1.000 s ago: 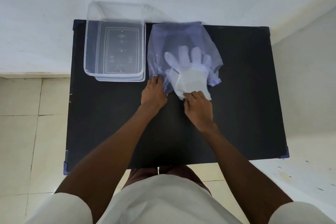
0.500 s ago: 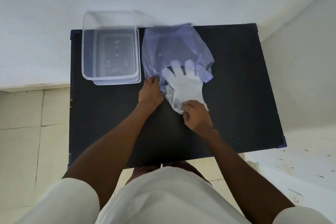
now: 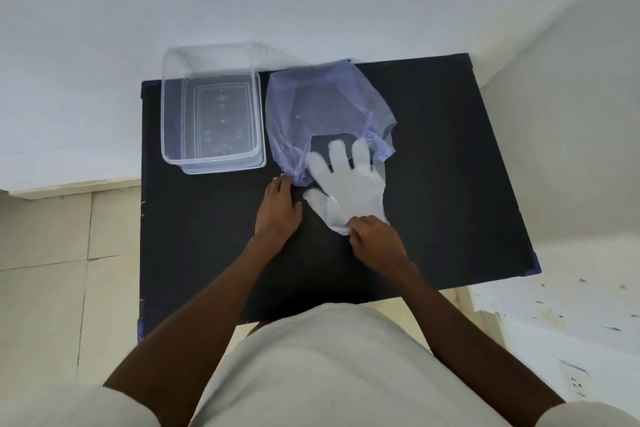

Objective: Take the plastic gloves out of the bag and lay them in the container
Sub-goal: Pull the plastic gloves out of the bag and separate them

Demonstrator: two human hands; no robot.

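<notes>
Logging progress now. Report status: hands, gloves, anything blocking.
Left hand pinning bag mouth. Right hand pinching gloves cuff, gloves mostly out, fingertips at bag opening. Container empty, path clear.

Head-worn view, steeply down onto table

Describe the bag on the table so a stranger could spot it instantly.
On the black table, look to the far edge, just right of the clear container. The bag lies there: the only thin, see-through purple thing, with white gloves sliding out.
</notes>
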